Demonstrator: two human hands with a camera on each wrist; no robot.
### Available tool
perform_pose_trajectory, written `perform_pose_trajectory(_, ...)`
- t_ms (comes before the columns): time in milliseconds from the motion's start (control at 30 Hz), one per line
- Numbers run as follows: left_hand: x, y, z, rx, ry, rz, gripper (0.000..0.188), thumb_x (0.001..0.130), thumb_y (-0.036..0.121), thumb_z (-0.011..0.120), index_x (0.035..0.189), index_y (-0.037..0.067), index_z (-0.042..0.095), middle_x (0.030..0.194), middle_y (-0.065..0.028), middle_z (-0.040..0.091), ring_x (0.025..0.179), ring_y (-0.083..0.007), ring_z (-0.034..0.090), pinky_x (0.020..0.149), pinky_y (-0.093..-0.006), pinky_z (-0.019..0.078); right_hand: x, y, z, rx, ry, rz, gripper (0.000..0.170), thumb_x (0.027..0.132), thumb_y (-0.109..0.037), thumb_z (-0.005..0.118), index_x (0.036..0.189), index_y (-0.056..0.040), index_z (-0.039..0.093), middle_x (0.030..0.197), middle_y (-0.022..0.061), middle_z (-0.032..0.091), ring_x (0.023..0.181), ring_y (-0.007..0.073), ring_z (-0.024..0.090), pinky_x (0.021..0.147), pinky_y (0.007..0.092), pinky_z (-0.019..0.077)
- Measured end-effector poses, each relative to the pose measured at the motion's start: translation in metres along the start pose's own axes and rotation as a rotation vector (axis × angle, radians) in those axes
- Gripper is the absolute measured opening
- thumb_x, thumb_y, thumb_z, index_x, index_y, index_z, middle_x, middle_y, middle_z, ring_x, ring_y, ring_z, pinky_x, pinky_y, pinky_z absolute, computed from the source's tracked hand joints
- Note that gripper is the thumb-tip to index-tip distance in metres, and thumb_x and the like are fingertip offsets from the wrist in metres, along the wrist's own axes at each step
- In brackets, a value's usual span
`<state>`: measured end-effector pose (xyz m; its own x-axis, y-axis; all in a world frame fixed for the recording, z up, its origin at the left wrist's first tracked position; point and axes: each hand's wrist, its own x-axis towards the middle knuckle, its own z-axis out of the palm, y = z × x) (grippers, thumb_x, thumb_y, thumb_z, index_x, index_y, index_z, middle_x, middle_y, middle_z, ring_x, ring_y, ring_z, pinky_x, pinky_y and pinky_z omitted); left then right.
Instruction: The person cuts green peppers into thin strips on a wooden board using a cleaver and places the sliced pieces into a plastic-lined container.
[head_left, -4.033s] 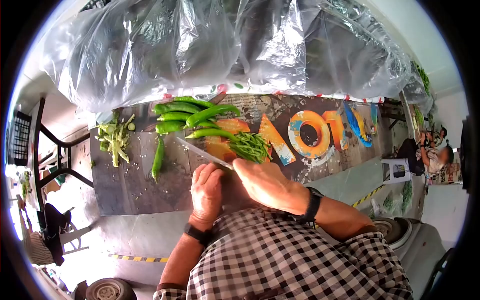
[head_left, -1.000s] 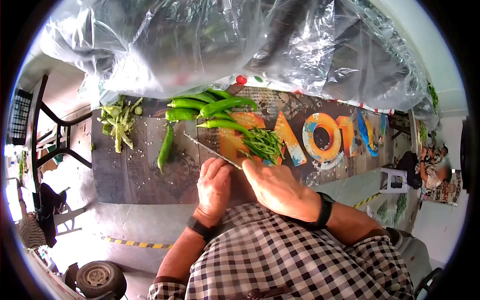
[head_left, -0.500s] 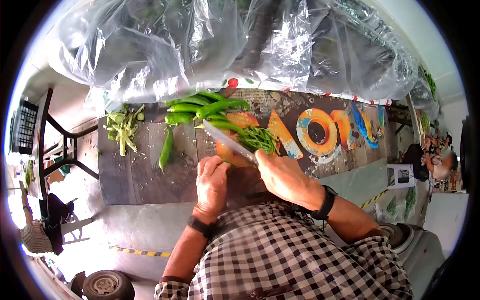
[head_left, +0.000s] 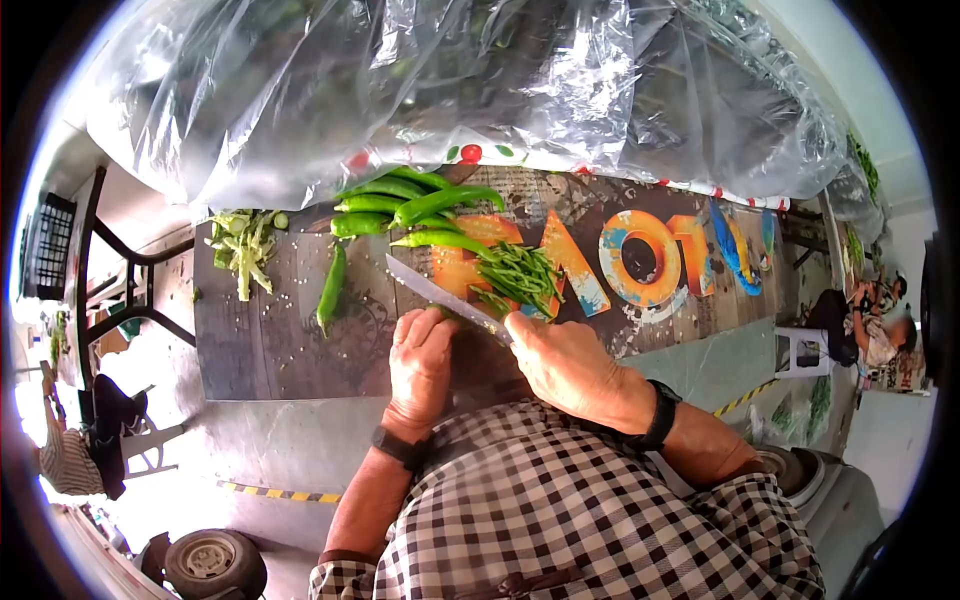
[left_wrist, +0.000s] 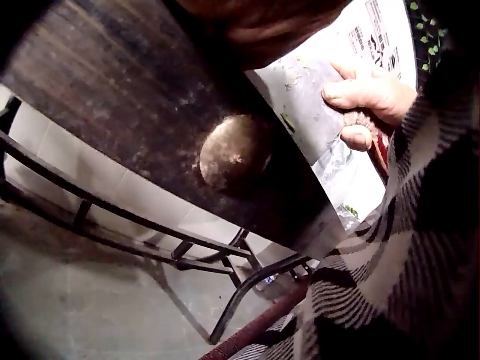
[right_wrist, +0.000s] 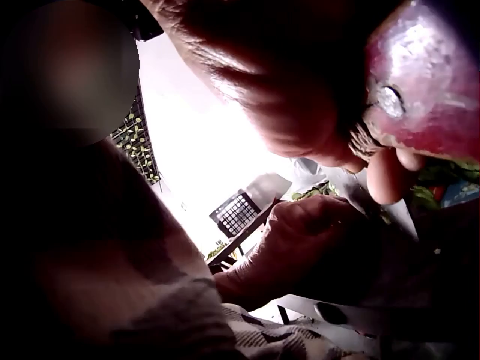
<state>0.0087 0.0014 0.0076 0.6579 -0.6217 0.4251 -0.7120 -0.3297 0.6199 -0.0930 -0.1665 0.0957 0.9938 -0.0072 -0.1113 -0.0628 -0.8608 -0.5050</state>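
In the head view my right hand [head_left: 568, 372] grips a knife [head_left: 432, 289], its blade slanting up and left past my left fingertips. The right wrist view shows the knife's worn red handle [right_wrist: 427, 90], with a rivet and cord wound near the blade. My left hand [head_left: 420, 365] has its fingers curled at the table's near side, and a sliver of green pepper [head_left: 441, 309] shows at their tips, mostly hidden. Right of the blade lies a pile of sliced green pepper [head_left: 520, 277]. Several whole green peppers [head_left: 435, 204] lie behind it.
A single green pepper [head_left: 332, 290] lies left of my hands on the dark printed table [head_left: 250, 350]. Pale pepper cores [head_left: 242, 248] sit at the far left, with seeds scattered around. Clear plastic sheeting [head_left: 450, 90] covers the back. A person [head_left: 885, 330] sits at far right.
Over the last half second the knife blade has dropped lower and flatter beside my left fingertips. Both hands stay in nearly the same place, and the whole peppers lie as before.
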Motion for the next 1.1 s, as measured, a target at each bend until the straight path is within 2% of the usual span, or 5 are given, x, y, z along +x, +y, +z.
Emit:
perform_pose_trajectory(200, 0.000, -0.001, -0.001, -0.027, 0.014, -0.019, 0.025, 0.068, -0.006, 0.062, 0.091, 0.002, 0.067, 0.101, -0.0106, 0.062, 0.097, -0.0322, 0.059, 0.082, -0.0396, 0.0514, 0.006, -0.002, -0.005, -0.064, -0.097, 0.037, 0.021, 0.085, -0.006, 0.059, 0.097, -0.0013, 0.043, 0.067, 0.0140, 0.059, 0.057, 0.0329, 0.063, 0.047, 0.0414, 0.0486)
perform_pose_trajectory(700, 0.007, -0.005, -0.004, -0.037, -0.016, -0.082, 0.022, 0.069, -0.008, 0.062, 0.088, 0.003, 0.066, 0.100, -0.0093, 0.064, 0.094, -0.0306, 0.062, 0.080, -0.0380, 0.0528, 0.021, -0.008, -0.009, -0.126, -0.129, -0.014, 0.022, 0.082, -0.002, 0.059, 0.099, -0.0008, 0.044, 0.072, 0.0144, 0.060, 0.056, 0.0319, 0.063, 0.045, 0.0407, 0.0491)
perform_pose_trajectory(800, 0.007, -0.004, -0.004, -0.049, -0.003, -0.089, 0.022, 0.070, -0.008, 0.062, 0.087, 0.004, 0.066, 0.100, -0.0091, 0.064, 0.094, -0.0303, 0.062, 0.081, -0.0380, 0.0528, 0.028, -0.010, -0.008, -0.108, -0.049, -0.090, 0.021, 0.079, -0.003, 0.060, 0.095, 0.0015, 0.046, 0.070, 0.0139, 0.060, 0.055, 0.0286, 0.064, 0.044, 0.0371, 0.0483)
perform_pose_trajectory(1000, 0.006, -0.003, -0.004, -0.066, 0.012, -0.085, 0.020, 0.071, -0.008, 0.062, 0.087, 0.004, 0.066, 0.099, -0.0096, 0.064, 0.093, -0.0306, 0.062, 0.080, -0.0382, 0.0528, 0.045, -0.016, 0.015, -0.133, 0.072, -0.107, 0.019, 0.081, -0.003, 0.059, 0.094, 0.0014, 0.046, 0.066, 0.0144, 0.060, 0.054, 0.0297, 0.063, 0.044, 0.0391, 0.0473)
perform_pose_trajectory(1100, 0.004, -0.005, -0.001, -0.047, 0.012, -0.062, 0.021, 0.072, -0.008, 0.062, 0.089, 0.004, 0.066, 0.100, -0.0098, 0.063, 0.094, -0.0307, 0.062, 0.081, -0.0384, 0.0526, 0.038, -0.007, 0.016, -0.107, 0.047, -0.074, 0.023, 0.080, -0.002, 0.060, 0.095, -0.0010, 0.043, 0.067, 0.0153, 0.059, 0.056, 0.0317, 0.064, 0.046, 0.0407, 0.0485)
